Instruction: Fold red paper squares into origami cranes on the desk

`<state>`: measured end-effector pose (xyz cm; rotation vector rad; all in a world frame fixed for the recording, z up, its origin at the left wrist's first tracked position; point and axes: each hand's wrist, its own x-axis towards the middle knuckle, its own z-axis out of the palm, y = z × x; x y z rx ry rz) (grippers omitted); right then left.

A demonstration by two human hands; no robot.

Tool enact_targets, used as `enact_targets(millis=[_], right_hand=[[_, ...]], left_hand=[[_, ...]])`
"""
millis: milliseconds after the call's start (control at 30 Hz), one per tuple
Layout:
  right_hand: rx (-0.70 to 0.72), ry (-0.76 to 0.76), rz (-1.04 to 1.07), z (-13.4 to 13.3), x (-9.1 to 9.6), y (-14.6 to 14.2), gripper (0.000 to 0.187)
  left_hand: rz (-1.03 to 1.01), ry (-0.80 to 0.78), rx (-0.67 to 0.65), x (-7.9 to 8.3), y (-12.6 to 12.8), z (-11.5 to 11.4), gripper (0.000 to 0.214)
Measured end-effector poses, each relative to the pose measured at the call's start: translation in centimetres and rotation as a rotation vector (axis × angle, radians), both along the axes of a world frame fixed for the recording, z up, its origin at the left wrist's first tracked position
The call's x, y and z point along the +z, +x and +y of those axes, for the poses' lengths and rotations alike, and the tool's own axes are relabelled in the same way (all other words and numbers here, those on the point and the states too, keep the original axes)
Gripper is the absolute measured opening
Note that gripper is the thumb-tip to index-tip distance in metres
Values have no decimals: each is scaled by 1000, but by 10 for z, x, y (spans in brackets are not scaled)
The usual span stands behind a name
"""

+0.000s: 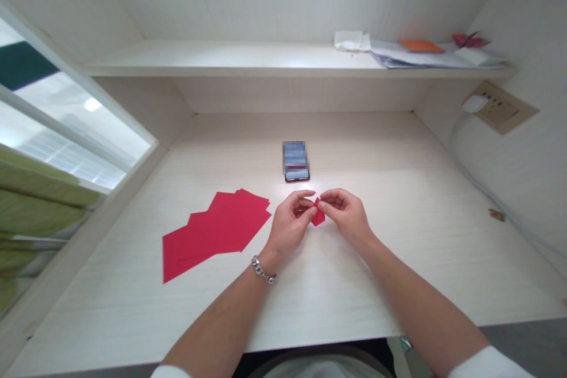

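Observation:
A small folded piece of red paper (318, 218) is pinched between my two hands, just above the desk. My left hand (290, 218), with a silver chain bracelet (263, 270) at its wrist, grips the paper's left side with thumb and fingers. On the other side my right hand (348, 212) pinches its upper right edge. The fingertips cover part of the folds. Left of my left hand, several flat red paper sheets (217, 224) lie fanned out and overlapping. A phone (296, 162) with a blurred screen rests on the desk beyond my hands.
A shelf (221, 59) spans the back, holding white papers (385, 54), an orange paper pad (420, 46) and a red folded paper piece (470, 40) at its right. A white cable (469, 168) runs from the wall socket (502, 109) down the right side. A small brownish scrap (497, 214) lies near it.

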<state>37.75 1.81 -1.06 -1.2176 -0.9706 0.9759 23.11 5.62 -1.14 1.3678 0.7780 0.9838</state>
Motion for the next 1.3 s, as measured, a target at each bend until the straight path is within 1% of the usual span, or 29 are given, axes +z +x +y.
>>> enact_targets(millis=[133, 367, 600, 767, 900, 1000, 1100, 1200, 1300], right_hand=[[26, -15, 42, 0, 0, 0, 27], [-1, -15, 78, -2, 5, 1, 27], [-22, 23, 56, -1, 5, 3, 25], [24, -1, 31, -1, 5, 5, 26], [0, 23, -12, 0, 4, 6, 24], [38, -14, 8, 1, 2, 7, 29], [137, -83, -9, 1, 0, 8, 40], [195, -100, -44, -1, 0, 8, 37], [169, -90, -80, -3, 2, 8, 29]], left_hand=[[13, 3, -28, 2, 0, -2, 33], [41, -12, -52, 5, 0, -3, 32], [35, -28, -59, 7, 0, -3, 35], [37, -43, -81, 5, -1, -3, 37], [13, -68, -98, 2, -1, -2, 37], [-18, -104, -59, 0, 0, 0, 39], [-53, -145, 19, -1, -1, 3, 40], [-112, -204, 47, -2, -1, 5, 41], [-158, -257, 22, -1, -2, 6, 41]])
